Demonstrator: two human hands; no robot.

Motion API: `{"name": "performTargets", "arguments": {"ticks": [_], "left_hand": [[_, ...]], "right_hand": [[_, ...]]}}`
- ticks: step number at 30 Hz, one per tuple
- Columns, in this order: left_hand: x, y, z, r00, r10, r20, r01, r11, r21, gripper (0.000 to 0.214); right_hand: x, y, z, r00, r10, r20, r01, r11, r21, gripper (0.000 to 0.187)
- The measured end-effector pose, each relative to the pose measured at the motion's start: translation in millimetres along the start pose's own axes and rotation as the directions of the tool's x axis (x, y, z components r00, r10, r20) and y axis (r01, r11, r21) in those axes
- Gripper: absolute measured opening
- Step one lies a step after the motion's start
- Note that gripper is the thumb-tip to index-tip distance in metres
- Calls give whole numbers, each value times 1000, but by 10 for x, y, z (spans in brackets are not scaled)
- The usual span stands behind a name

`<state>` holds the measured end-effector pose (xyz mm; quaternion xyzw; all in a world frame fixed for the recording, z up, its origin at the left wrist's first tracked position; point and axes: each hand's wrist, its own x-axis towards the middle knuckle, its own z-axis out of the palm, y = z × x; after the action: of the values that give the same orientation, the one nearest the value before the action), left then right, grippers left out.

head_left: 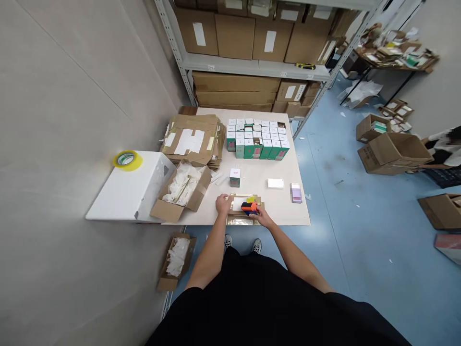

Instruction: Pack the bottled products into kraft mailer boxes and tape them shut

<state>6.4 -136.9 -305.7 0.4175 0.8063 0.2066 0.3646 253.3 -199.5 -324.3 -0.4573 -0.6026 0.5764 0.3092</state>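
Observation:
A small flat cardboard box (239, 217) lies at the near edge of the table (288, 211). My left hand (223, 203) rests on its left end with the fingers curled down onto it. My right hand (260, 216) is closed round an orange and blue tape dispenser (249, 207) that sits on top of the box. A white label shows on the box between the two hands. A single green and white carton (235, 177) stands just beyond the box.
Several green and white cartons (258, 138) stand in rows at the table's far side, beside a stack of flattened cardboard (192, 139). An open box of white bags (182, 190), a white card (275, 183) and a small pink pack (296, 192) lie nearby. A yellow tape roll (126, 160) sits on a white box at the left. Shelving stands behind; boxes litter the blue floor.

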Motion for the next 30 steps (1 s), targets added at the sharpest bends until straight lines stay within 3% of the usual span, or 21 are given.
{"name": "performTargets", "arguments": {"ticks": [1,3,6,9,13,16,22,24,26,30], "left_hand": [[15,70,-10,995,35,96,-28,997,-72,43],[44,225,-2,932,48,360,12,987,-163,55],[62,437,52,854,19,520,96,976,-194,54],[50,554,87,832,18,554,164,947,-277,44],[41,585,50,820,141,555,204,834,-513,38],[79,598,4,810,203,550,215,770,-600,36],[204,588,15,888,4,460,169,927,-336,31],[212,557,47,890,-39,453,187,940,-286,38],[197,535,80,857,-92,507,223,953,-204,45],[146,552,121,739,-163,654,260,964,-53,47]], "right_hand": [[-8,-12,5,1000,13,-4,-13,1000,25,70],[-10,-36,23,999,36,-13,-35,997,67,71],[-2,-62,43,998,50,-30,-48,996,74,70],[-5,-69,33,997,64,-33,-61,994,88,68],[-27,-62,3,996,78,-35,-73,990,121,66],[-52,-61,-2,996,84,-40,-78,986,145,63],[-90,-126,3,994,96,-52,-88,985,147,61],[-91,-151,-4,994,98,-42,-92,987,135,61],[-87,-160,-10,995,94,-34,-89,987,130,62],[-82,-136,-17,995,97,-32,-92,987,129,64]]}}
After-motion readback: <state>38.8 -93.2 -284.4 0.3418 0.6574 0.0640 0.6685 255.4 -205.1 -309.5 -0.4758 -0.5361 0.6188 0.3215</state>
